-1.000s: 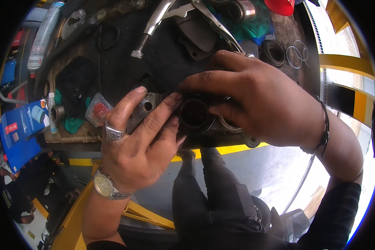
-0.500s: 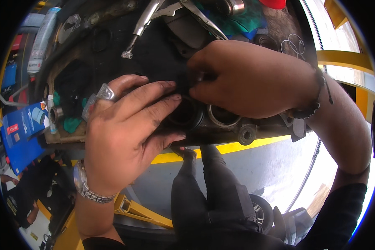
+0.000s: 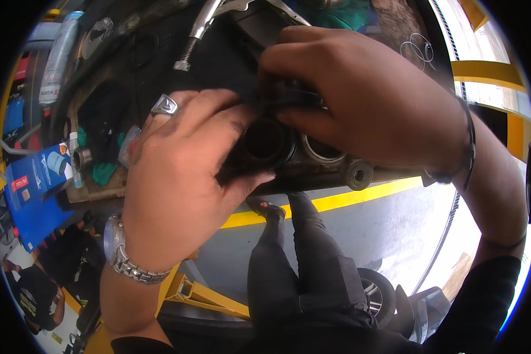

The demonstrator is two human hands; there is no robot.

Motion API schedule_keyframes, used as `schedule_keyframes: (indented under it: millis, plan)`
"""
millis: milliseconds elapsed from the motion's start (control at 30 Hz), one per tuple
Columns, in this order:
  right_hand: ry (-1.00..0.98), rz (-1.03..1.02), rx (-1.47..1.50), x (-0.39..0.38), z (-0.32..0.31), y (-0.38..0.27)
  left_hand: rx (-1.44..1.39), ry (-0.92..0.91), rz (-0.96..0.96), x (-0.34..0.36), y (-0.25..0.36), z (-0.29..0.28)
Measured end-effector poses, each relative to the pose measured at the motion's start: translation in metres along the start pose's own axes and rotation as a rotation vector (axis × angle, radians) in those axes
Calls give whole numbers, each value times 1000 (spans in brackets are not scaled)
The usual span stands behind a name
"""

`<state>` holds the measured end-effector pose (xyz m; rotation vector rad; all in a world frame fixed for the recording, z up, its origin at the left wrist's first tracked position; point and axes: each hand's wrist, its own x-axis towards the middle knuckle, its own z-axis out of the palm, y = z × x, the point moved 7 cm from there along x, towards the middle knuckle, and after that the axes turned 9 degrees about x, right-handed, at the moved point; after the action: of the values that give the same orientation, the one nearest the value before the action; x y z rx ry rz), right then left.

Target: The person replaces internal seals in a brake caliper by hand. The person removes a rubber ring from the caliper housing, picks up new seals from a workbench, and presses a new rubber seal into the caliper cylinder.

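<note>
A dark metal brake caliper (image 3: 295, 168) lies at the near edge of the bench, with a round bore (image 3: 264, 140) facing up. Beside it is a second bore with a shiny rim (image 3: 325, 154), partly covered by my right hand. My left hand (image 3: 180, 150) curls round the caliper's left side, thumb at the near edge. My right hand (image 3: 351, 100) hangs over the far side of the bores, fingers bent round a dark thing, too shadowed to name. Beyond my hands lie locking pliers (image 3: 202, 26) and a dark brake pad (image 3: 253, 29).
A spray can (image 3: 59, 59) and a blue box (image 3: 38, 189) stand at the left. Thin wire rings (image 3: 417, 50) and green cloth (image 3: 348, 15) lie at the far right of the bench. Below is a yellow lift arm (image 3: 209, 298); another person (image 3: 35, 295) is at lower left.
My right hand has lifted away from the bores, its fingers more spread, uncovering the left bore. The caliper has tilted or shifted slightly, and my left hand has moved a little with it.
</note>
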<state>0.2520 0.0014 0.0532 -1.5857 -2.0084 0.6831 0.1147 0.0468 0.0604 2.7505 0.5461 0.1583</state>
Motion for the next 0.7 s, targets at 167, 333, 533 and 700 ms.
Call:
schedule_keyframes:
  millis: [167, 333, 533, 700]
  plan:
    - [-47, -77, -116, -20, 0, -31, 28, 56, 245, -9, 8, -8]
    - [23, 25, -221, -46, -24, -27, 100, -85, 276, 0, 17, -11]
    - [421, -22, -13, -80, -41, -4, 252, -194, 335, 12, 32, -7]
    - [484, 277, 322, -97, -28, 24, 256, -193, 349, 11, 37, -2]
